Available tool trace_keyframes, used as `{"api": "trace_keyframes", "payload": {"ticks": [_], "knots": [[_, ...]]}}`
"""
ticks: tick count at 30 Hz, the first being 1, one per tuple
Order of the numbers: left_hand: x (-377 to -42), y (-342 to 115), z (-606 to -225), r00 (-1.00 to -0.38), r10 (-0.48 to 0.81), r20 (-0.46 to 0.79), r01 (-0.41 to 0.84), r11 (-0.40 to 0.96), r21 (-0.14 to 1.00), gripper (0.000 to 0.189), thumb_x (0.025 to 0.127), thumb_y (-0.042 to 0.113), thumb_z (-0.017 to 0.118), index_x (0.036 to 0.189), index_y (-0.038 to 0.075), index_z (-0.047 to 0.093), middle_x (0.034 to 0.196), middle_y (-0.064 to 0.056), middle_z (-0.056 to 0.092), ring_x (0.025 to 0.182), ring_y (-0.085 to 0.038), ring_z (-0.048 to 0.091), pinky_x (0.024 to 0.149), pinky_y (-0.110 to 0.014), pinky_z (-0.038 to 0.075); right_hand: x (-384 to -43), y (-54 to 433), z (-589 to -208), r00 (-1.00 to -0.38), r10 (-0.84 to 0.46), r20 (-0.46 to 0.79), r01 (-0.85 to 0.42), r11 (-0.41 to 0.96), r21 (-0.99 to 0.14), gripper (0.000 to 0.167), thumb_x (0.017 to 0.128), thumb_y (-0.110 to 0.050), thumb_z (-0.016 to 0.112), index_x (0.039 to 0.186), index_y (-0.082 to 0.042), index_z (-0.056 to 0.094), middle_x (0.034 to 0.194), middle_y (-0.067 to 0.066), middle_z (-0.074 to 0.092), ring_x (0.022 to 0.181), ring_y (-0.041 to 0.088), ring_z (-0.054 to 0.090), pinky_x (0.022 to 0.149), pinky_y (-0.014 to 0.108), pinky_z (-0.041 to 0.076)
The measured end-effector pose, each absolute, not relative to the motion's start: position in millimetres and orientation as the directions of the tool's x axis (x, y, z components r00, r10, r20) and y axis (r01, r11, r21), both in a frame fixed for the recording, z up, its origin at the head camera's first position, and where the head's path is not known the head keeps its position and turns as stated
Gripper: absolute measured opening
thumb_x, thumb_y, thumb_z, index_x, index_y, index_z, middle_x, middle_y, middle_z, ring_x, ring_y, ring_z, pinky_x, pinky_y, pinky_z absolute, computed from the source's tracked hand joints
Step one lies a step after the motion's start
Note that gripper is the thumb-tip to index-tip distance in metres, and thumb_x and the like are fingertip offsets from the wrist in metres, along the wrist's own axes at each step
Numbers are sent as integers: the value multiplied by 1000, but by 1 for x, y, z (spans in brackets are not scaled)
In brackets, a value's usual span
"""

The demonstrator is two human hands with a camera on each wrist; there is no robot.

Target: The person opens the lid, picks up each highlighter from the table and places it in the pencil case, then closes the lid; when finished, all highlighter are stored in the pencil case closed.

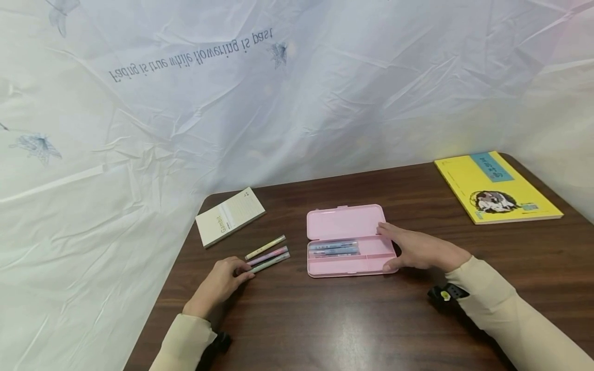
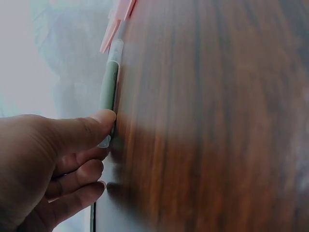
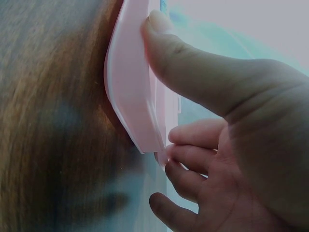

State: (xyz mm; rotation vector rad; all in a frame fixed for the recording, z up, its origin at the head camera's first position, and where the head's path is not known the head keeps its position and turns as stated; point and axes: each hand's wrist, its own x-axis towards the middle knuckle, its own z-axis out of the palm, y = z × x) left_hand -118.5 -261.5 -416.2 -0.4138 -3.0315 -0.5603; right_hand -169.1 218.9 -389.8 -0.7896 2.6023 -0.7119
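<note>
In the head view my left hand (image 1: pixel 221 282) pinches the near end of a green pen (image 1: pixel 271 262) with a clear cap between thumb and fingers. The same pen (image 2: pixel 110 86) shows at my thumb tip in the left wrist view. A pink pen (image 1: pixel 269 255) and a yellow pen (image 1: pixel 264 247) lie alongside it. To the right, a pink pencil case (image 1: pixel 345 222) lies with its lid raised; blue pens (image 1: pixel 335 248) sit in its back compartment. My right hand (image 1: pixel 419 249) spans the case's right end, thumb at the front rim and spread fingertips by the lid's corner.
A cream notepad (image 1: pixel 230 216) marked "Gambit" lies at the table's back left. At the back right is a yellow book (image 1: pixel 496 188). A white printed sheet (image 1: pixel 297 103) hangs behind the dark wooden table (image 1: pixel 315 319) and along its left side.
</note>
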Motion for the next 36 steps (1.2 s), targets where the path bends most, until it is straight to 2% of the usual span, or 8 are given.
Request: {"api": "trace_keyframes", "payload": {"ticks": [8,18,26,36], "knots": [[-117,-261,-408,-953,283,109,303,890,340,5,90,23,76,92,18,76,92,8,67,83,-7,60,74,-32,53,-169,219,-390,-793,-589,-157,-424,719,-551,102,81,-51,78,153,5,30,160,29,22,144,47,27,113,62,29],[-120,-258,-386,-917,332,220,389,867,311,6,88,18,78,92,14,76,87,8,64,78,-7,59,70,-31,53,-169,219,-389,-796,-578,-181,-397,724,-565,106,80,-53,78,155,3,27,160,28,21,144,47,27,113,62,29],[-125,-233,-372,-831,458,314,545,783,299,5,88,16,78,90,11,75,88,8,66,78,-6,62,70,-28,54,-169,218,-388,-795,-577,-185,-392,722,-570,107,80,-52,78,155,3,26,160,29,20,145,47,26,113,62,27],[-137,-187,-364,-752,582,309,656,707,263,7,87,15,79,92,11,76,87,3,66,79,-12,62,70,-27,54,-168,218,-388,-802,-566,-193,-384,735,-559,106,80,-52,78,156,1,26,161,28,20,145,46,26,113,62,27]]}}
